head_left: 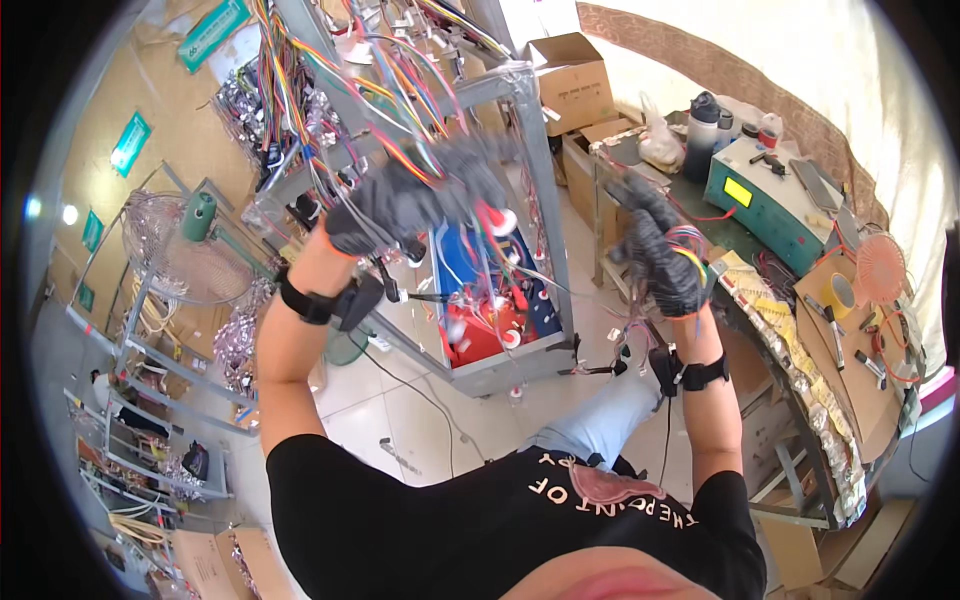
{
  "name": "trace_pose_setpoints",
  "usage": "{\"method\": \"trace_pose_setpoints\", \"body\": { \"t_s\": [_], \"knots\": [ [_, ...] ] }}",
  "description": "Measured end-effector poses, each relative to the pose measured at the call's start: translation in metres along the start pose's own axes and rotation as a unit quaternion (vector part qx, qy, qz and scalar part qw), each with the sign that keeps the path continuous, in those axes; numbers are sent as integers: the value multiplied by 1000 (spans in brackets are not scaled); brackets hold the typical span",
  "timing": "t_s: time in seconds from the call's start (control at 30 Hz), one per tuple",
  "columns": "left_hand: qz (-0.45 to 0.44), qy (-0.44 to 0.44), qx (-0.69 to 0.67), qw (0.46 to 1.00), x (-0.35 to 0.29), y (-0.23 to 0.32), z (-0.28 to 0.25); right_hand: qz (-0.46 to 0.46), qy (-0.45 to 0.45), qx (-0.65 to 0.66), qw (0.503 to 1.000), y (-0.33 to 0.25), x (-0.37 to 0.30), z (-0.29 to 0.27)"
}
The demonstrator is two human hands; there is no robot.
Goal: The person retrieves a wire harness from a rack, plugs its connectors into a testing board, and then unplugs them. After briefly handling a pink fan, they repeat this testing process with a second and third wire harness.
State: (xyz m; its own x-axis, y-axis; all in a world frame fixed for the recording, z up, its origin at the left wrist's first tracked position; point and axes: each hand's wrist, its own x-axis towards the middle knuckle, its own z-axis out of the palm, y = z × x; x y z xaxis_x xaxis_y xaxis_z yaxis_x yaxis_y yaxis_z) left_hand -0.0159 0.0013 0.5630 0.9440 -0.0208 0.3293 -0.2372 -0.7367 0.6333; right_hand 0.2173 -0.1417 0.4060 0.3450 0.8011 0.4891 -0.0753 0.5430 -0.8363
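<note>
Right of centre, a wire bundle (688,240), seemingly already gathered, was held in the half-curled right hand (658,255). Hanging wires (400,157) were left at upper centre; whether any were gripped by the blurred left hand (430,197) could not be told.

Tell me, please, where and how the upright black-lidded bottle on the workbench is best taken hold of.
I'd likely grip the black-lidded bottle around its cylindrical mid-body from the near side, since it stands upright between the plastic bag and the teal-fronted instrument.
</note>
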Motion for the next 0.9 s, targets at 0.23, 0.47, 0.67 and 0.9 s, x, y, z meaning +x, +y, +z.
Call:
{"method": "trace_pose_setpoints", "body": {
  "t_s": [0.23, 0.47, 0.67, 0.9],
  "knots": [
    [79, -84, 9, 993, -6, 0, -3, 94, -308, -65, 945, -53, 57, 75],
    [-61, 297, 51, 952, -41, 6, -9, 14, -180, -169, 969, -18, 67, 66],
    [-13, 617, 16, 787, -92, 4, -33, 89, -17, -79, 993, -17, 65, 22],
    [-82, 273, -143, 948, -32, -8, 47, -132, -180, -120, 967, 5, 52, 68]
  ]
}}
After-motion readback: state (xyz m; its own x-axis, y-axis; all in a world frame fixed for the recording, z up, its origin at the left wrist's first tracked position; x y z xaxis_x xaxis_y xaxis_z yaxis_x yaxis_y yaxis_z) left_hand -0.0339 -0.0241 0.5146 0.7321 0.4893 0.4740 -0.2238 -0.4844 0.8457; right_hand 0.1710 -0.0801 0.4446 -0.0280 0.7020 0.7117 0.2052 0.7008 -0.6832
